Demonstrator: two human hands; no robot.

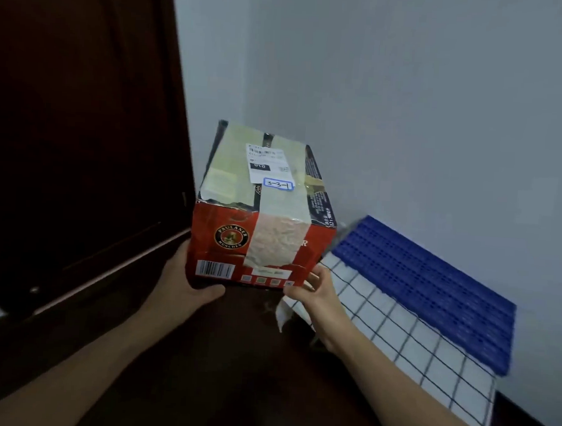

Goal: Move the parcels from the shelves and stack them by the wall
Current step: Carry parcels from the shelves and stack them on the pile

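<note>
Box low in corner by wall, just left of pallet. Left hand clenched round box's lower left corner, thumb under bottom edge. Right hand: fingers gripping lower right corner, above cloth draped on pallet's near side. Box on floor or not: cannot tell. Looks like set-down step. Lower it level, push flush to wall left of pallet, keep off cloth edge, slip fingers out before weight settles
</note>
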